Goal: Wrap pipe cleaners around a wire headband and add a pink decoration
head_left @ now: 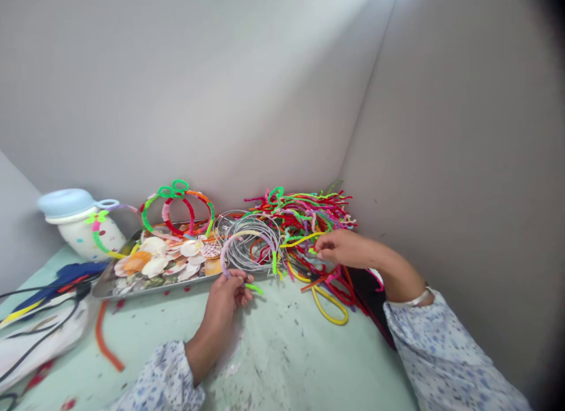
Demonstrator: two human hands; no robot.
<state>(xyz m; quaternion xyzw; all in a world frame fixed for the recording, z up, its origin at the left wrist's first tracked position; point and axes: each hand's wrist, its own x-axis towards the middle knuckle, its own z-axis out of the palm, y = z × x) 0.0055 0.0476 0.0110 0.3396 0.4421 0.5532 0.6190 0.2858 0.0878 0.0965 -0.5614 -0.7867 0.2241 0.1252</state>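
My left hand [227, 296] is closed on one end of a headband [249, 233] wrapped in lilac, pale yellow and green pipe cleaner. The band arches upward, with bright green at both ends. My right hand [339, 248] reaches to the front of a heaped pile of pipe cleaners [304, 214] in red, pink, green and other colours. Its fingers are pinched at a short yellow-green pipe cleaner [312, 251]; how much of it lies in the grip is hidden. Behind the held headband lies a coil of grey wire-like hoops [247, 246].
A metal tray [154, 291] holds seashells [176, 261], with decorated headbands [194, 208] standing on it. Left are a white jar [90, 231] with a blue lid, another flowered headband [97, 240], and dark cables. An orange pipe cleaner [103, 340] lies in front. Walls rise behind and right.
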